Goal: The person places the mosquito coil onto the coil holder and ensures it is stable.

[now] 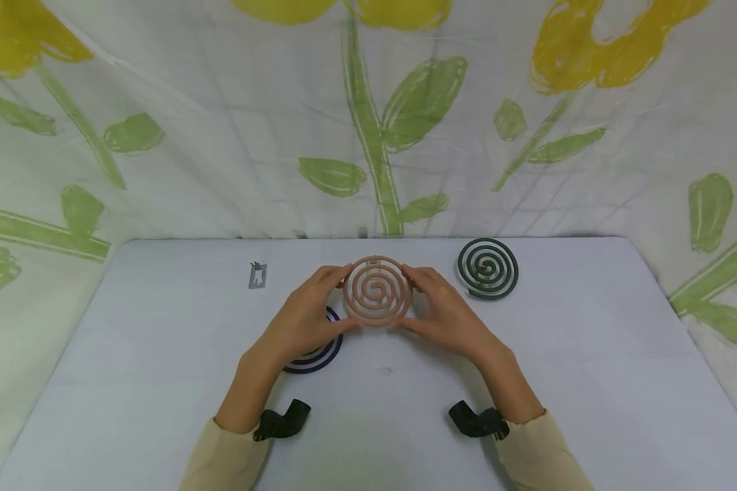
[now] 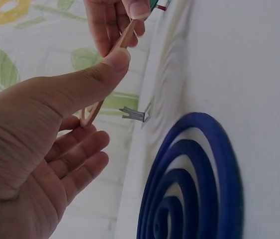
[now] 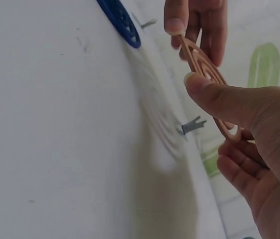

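A reddish-brown mosquito coil (image 1: 377,293) is held up off the table between both hands. My left hand (image 1: 306,317) pinches its left rim between thumb and fingers, while my right hand (image 1: 451,315) grips the right rim the same way. Below the left hand lies a dark blue mosquito coil (image 2: 224,169), partly hidden by that hand in the head view. Both wrist views show the brown coil nearly edge-on, and its spiral shadow falls on the tabletop. A small metal coil stand (image 3: 193,124) stands on the table near the held coil.
A dark green mosquito coil (image 1: 486,267) lies at the back right of the white table (image 1: 589,382). Another metal stand (image 1: 258,275) sits at the back left. Behind the table's far edge hangs a flower-patterned curtain (image 1: 221,136).
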Action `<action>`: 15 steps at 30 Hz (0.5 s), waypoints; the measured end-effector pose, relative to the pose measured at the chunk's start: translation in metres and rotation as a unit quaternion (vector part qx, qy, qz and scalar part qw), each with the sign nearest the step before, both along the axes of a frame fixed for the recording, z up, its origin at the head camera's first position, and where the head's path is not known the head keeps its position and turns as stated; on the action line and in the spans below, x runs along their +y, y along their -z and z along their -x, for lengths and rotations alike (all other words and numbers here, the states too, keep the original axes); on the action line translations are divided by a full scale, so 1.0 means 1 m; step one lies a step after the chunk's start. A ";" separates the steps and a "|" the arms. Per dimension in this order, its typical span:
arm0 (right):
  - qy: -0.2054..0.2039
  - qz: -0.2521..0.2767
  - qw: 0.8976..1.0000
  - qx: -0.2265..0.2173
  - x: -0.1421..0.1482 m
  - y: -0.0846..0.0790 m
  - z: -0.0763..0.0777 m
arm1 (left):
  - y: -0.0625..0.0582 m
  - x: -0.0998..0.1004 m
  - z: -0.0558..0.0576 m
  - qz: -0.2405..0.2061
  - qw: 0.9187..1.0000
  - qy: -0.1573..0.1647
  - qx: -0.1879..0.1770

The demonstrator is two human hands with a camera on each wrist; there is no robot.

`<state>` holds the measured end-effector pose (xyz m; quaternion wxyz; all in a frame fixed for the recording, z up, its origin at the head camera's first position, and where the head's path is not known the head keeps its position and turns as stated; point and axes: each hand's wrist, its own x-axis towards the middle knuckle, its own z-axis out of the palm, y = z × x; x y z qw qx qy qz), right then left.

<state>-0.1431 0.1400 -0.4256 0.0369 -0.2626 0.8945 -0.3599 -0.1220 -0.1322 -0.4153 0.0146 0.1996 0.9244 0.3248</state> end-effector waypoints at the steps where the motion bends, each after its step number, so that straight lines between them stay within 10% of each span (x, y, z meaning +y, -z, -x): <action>1: 0.002 0.001 1.000 -0.003 0.000 -0.001 0.001 | -0.001 0.001 0.001 -0.007 1.000 0.001 -0.003; 15: -0.009 0.045 0.998 -0.030 0.000 -0.009 0.016 | -0.012 0.009 0.016 -0.037 0.998 -0.004 -0.042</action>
